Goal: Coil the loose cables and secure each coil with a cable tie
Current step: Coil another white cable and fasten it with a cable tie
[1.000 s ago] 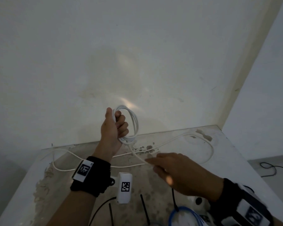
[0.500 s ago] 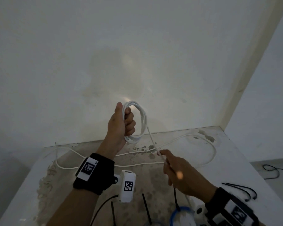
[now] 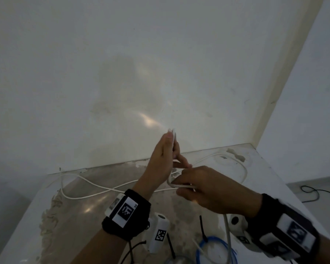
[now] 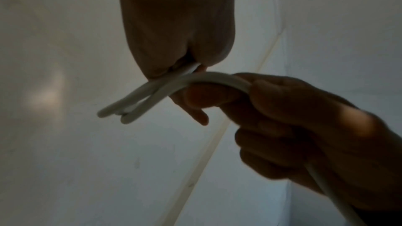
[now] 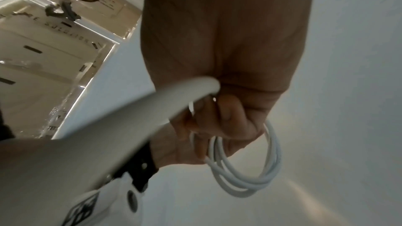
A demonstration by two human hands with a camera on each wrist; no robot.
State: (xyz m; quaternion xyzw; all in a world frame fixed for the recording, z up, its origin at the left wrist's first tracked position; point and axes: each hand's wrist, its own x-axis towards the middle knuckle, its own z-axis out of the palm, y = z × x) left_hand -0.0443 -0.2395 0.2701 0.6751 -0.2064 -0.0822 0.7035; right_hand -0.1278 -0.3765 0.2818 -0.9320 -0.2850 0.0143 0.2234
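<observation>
Coiling the white cable [image 3: 95, 184], partway through, no tie on yet

The left hand [image 3: 161, 159] is gripping a few finished loops [image 5: 245, 174] raised above the table [image 3: 271, 180], while the right hand [image 3: 211, 189] is pinching the next turn just beside it; much cable is lying loose on the table, and black cable ties [image 3: 202, 228] are waiting unused
</observation>
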